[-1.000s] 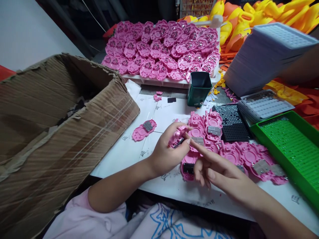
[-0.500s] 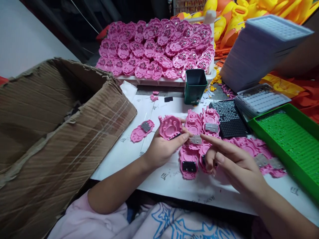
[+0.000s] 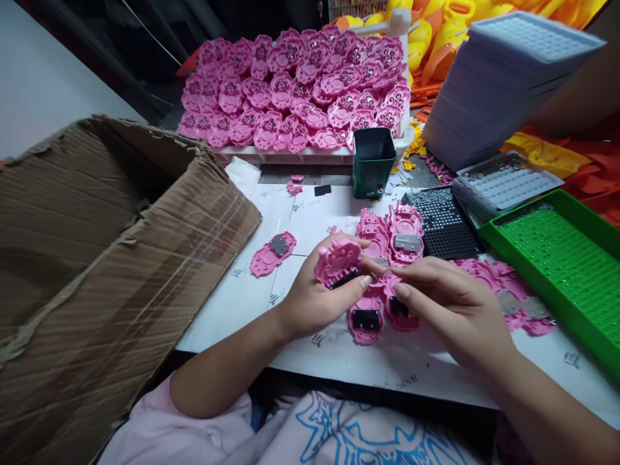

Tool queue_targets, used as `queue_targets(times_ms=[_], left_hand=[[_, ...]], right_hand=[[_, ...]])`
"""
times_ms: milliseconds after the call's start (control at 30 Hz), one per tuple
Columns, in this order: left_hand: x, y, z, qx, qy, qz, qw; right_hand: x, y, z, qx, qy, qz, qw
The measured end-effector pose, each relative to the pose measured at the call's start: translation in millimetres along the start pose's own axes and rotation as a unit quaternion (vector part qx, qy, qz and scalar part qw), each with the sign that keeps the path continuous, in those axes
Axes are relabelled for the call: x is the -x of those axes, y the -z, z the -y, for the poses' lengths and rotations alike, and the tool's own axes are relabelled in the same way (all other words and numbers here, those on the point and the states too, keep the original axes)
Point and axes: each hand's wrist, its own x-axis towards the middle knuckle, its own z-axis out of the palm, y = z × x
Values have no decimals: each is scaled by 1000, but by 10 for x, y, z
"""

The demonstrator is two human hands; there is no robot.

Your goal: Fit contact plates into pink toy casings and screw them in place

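My left hand (image 3: 322, 294) is closed round a pink plastic shell (image 3: 338, 261) with a black plate at its lower edge. Just right of it, my right hand (image 3: 453, 303) has its thumb and fingertips pinched near a pink part; what sits between them is too small to make out. Beneath and around both hands lie several pink shells, one with a silver plate (image 3: 407, 243) and one with a black plate (image 3: 366, 319). Another pink shell (image 3: 265, 259) with a grey plate lies apart at the left.
A large cardboard box (image 3: 194, 239) stands left. Behind are a dark green cup (image 3: 372, 165) and a white tray (image 3: 290, 157) of pink shells. On the right are a black tray (image 3: 455, 242), a green tray (image 3: 513, 242) and stacked white trays (image 3: 489, 97).
My left hand has turned the pink shell more upright. The right index finger, stretched out before, has drawn in towards the thumb. The view has shifted slightly.
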Motion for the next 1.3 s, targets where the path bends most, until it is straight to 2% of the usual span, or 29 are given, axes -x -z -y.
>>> queue_targets(times_ms=[100,200,333,500,667,733,1067,1200,1300], left_hand=[[18,-26,-4,20,-16,31,999],[47,-39,12,20,-22,40,999],[73,-23,42,-15,-32,50,998],[61,8,47,-93,-110,92,985],[48,28,78,-151,-198,97,964],[51,34,89,-175,-210,100,957],[45,59,87,-130,-151,102,975],[47,61,87,-103,-125,113,980],[27,52,74,-105,-128,88,982]], right_hand=[[-10,17,-14,107,100,-26,989],[-22,14,-33,156,159,-31,974],[-51,-3,-59,175,188,-31,966],[-73,3,-41,168,197,-17,966],[-94,29,-15,132,151,23,979],[-103,35,-10,117,129,36,984],[-133,61,-38,28,19,57,998],[-120,63,-51,-57,-52,60,995],[-116,60,-29,-139,-101,81,982]])
